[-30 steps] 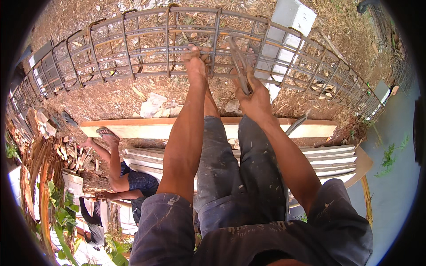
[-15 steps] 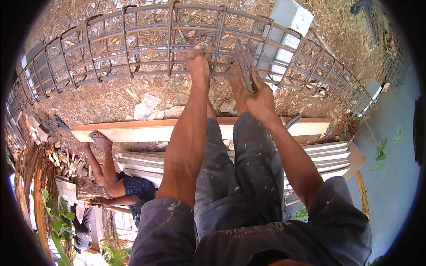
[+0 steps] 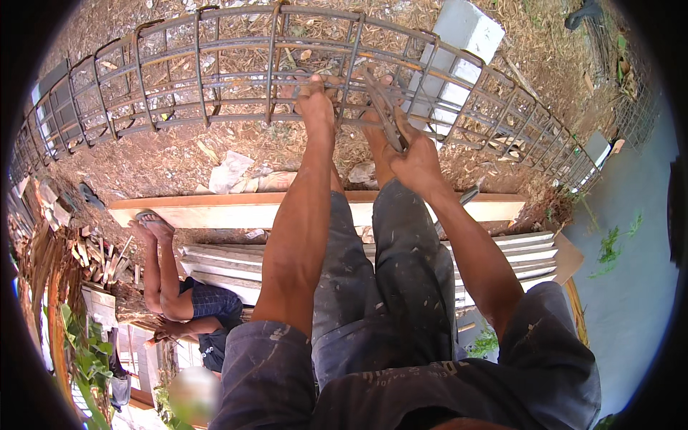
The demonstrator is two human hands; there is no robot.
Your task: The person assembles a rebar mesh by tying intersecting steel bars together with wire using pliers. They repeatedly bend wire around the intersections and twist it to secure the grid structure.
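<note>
A long rebar cage [image 3: 203, 68], made of rusty bars with square stirrups, spans the far part of the head view. My left hand [image 3: 315, 104] is closed around its bars near the middle, between two stirrups; any wire in those fingers is too small to see. My right hand [image 3: 416, 158] grips a pair of dark metal pincers [image 3: 388, 115] by the handles. Their head points away from me and to the left, over the near bars. Whether the jaws touch a bar or wire cannot be made out.
White-grey blocks [image 3: 459, 68] support the cage. A long wooden board [image 3: 236, 213] lies nearer, with stacked pale planks [image 3: 502, 261] behind it. At left, another person's sandalled foot [image 3: 154, 221] rests by the board. Grey water or smooth ground [image 3: 609, 287] lies at right.
The pincers have swung slightly left, toward my left hand, with my right hand following. My left hand stays on the bars. The view has shifted slightly.
</note>
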